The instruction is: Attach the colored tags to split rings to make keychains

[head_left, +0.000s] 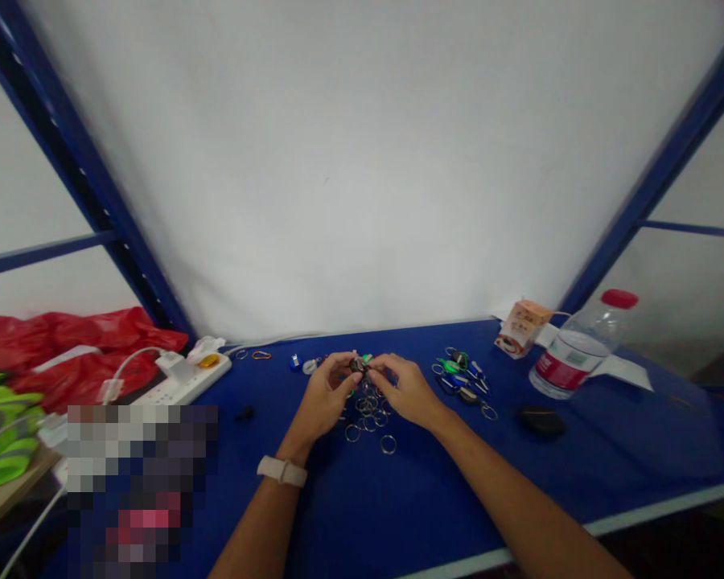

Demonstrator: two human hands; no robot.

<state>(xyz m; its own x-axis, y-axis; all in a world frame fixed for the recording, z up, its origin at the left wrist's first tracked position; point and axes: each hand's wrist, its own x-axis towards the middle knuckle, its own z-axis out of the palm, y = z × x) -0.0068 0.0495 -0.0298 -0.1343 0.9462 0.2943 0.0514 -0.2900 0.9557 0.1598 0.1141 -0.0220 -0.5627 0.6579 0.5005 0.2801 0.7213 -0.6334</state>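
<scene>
A small dark key tag [357, 365] sits just below the middle of the frame, pinched between the fingertips of both hands. The left hand [322, 400] comes up from the lower middle with its fingers curled in around the tag, a pale watch [282, 470] strapped on the wrist. The right hand [405, 391] meets it from the other side, thumb and forefinger closed on the same piece; it is too small and blurred to tell how the tag is turned.

Directly under the hands lies a loose pile of metal rings [369, 410] on the blue table [398, 515], with single rings strayed toward the bottom of the pile. Just right of the right hand is a cluster of finished key tags [462, 375], green and blue among them, rings attached. Further right lies a flat black object [540, 420], and beyond it a clear water bottle [576, 347] with a red cap lies tipped on its side, near a small orange carton [522, 326].

Left of the hands, a few small pieces [298, 363] lie near the back edge of the table. A white power strip [184, 378] lies at the left, and red plastic bags [66, 346] are heaped at the far left edge.
</scene>
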